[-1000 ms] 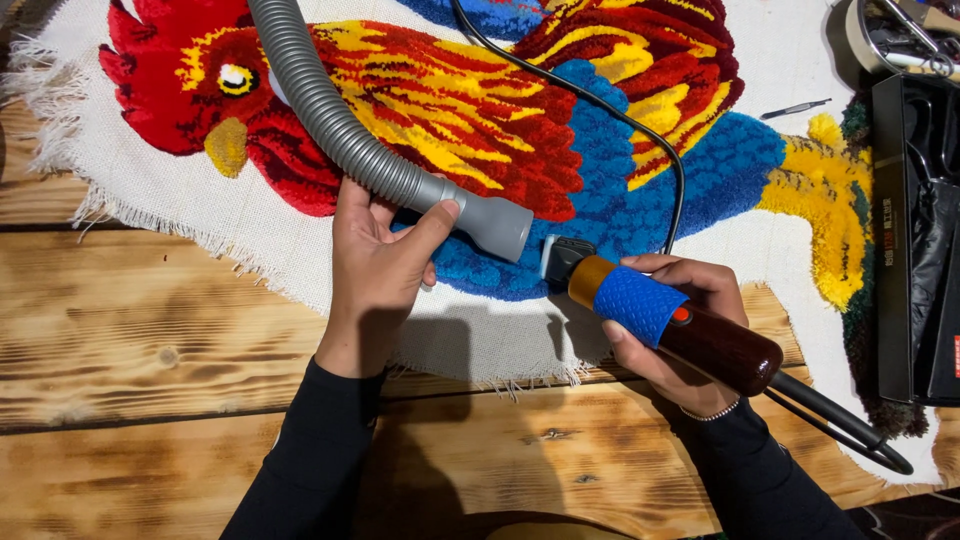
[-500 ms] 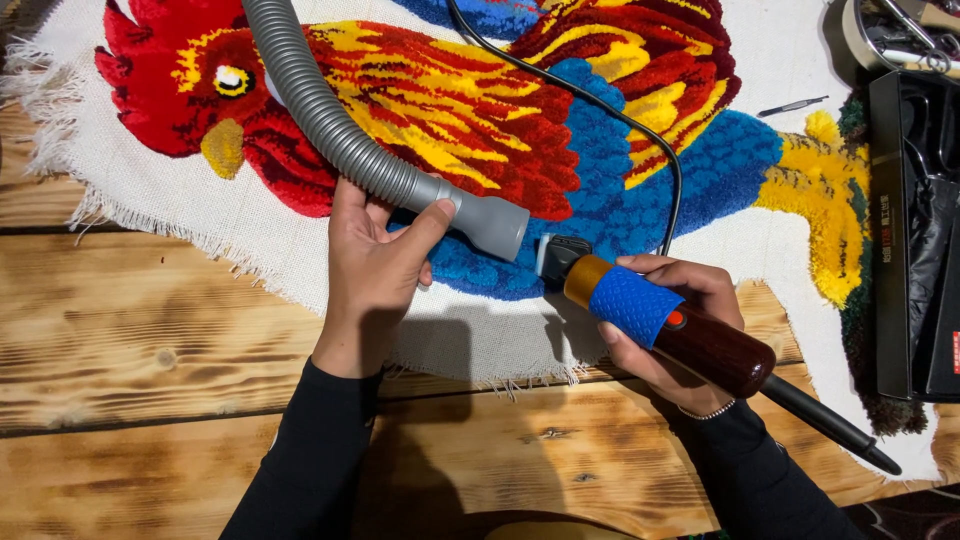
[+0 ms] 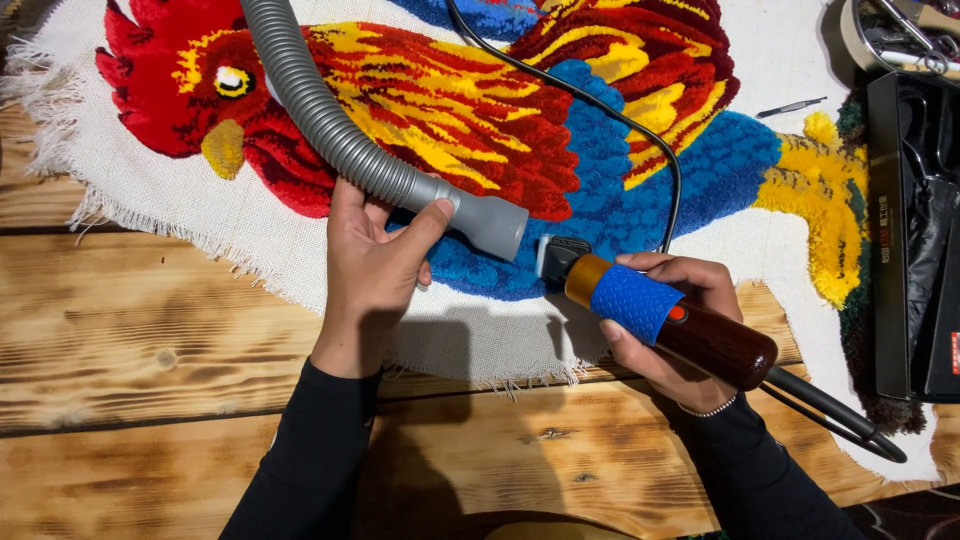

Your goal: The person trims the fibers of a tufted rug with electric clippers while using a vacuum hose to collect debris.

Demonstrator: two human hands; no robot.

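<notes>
On rooster rug (image 3: pixel 600 150), L hand (image 3: pixel 375 265) clamped round grey hose (image 3: pixel 330 130) (nozzle end), R hand (image 3: pixel 670 320) gripping trimmer (image 3: pixel 650 310) — head touching blue pile.

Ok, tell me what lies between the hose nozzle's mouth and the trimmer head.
In the head view, only a short strip of blue tufted pile of the rooster rug separates the grey hose nozzle from the trimmer head; nothing else lies there.

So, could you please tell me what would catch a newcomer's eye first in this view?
The brightly coloured tufted rooster rug on white backing cloth fills the upper half, lying on a scorched wooden table. At centre, the left hand grips a grey ribbed vacuum hose with its nozzle over the blue tufting. Beside it, the right hand holds a corded trimmer with a blue grip and dark wooden handle.
</notes>
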